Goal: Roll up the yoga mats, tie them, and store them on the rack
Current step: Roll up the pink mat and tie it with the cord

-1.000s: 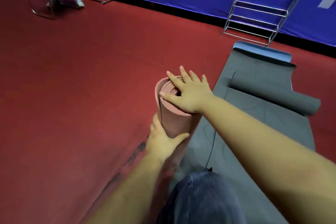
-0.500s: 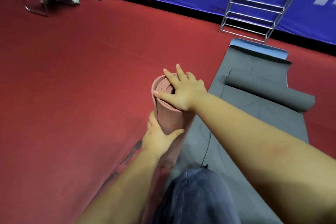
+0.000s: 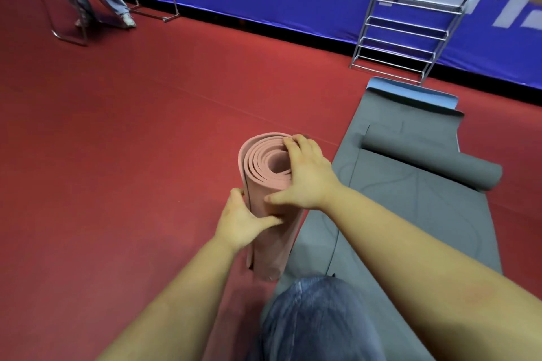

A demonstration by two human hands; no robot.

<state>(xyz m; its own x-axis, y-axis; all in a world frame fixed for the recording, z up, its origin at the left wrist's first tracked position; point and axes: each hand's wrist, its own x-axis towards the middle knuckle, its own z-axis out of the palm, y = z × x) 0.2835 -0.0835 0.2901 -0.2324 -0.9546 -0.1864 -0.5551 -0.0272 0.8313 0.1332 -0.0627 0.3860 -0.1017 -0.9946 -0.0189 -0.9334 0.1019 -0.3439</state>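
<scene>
The right hand [image 3: 305,176] lay curled over the top rim of the rolled pink foam yoga mat [image 3: 265,199], fingers hooked into the coil and thumb pressed on its near side. Just below, the left hand [image 3: 242,224] gripped the roll's left flank. The roll stood on end on the red floor [image 3: 132,141], long axis nearly upright. The silver metal rack [image 3: 407,35] stood well apart, far and right, beyond the grey mat [image 3: 410,214].

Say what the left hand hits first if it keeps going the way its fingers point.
The left hand already grips the upright pink mat roll, so the roll is first. Beyond the roll lies the grey mat, though depth is hard to judge.
</scene>
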